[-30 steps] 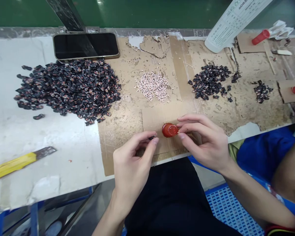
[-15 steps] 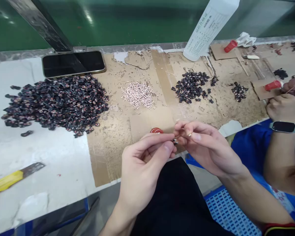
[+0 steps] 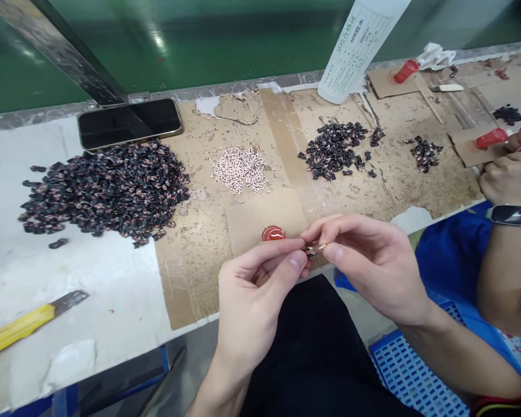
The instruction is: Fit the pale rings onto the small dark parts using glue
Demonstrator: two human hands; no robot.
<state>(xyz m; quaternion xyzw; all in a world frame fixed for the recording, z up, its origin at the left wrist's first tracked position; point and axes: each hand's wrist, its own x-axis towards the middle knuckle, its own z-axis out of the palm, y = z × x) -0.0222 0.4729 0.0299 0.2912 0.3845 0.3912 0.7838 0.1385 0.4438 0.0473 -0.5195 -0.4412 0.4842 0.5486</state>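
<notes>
My left hand [image 3: 260, 289] pinches a small dark piece [image 3: 309, 252] between thumb and fingers. Close against it on the right, my right hand [image 3: 364, 260] holds a tiny pale piece [image 3: 322, 246] at its fingertips. Just behind the left fingertips lies a round red cap [image 3: 273, 233] on a cardboard sheet. Farther back is a pile of small pale pieces [image 3: 239, 169], with a large heap of dark pieces [image 3: 108, 191] to its left and a smaller dark pile [image 3: 336, 149] to its right.
A phone [image 3: 130, 124] lies behind the large heap. A yellow knife [image 3: 30, 324] is at the left. A white bottle [image 3: 360, 52] leans at the back. At the right, another person's hand [image 3: 510, 179] is near a red tube [image 3: 490, 138].
My right hand's fingertips have moved left, bringing the pale piece closer to the dark piece. The view has shifted slightly, and more of the red cap shows.
</notes>
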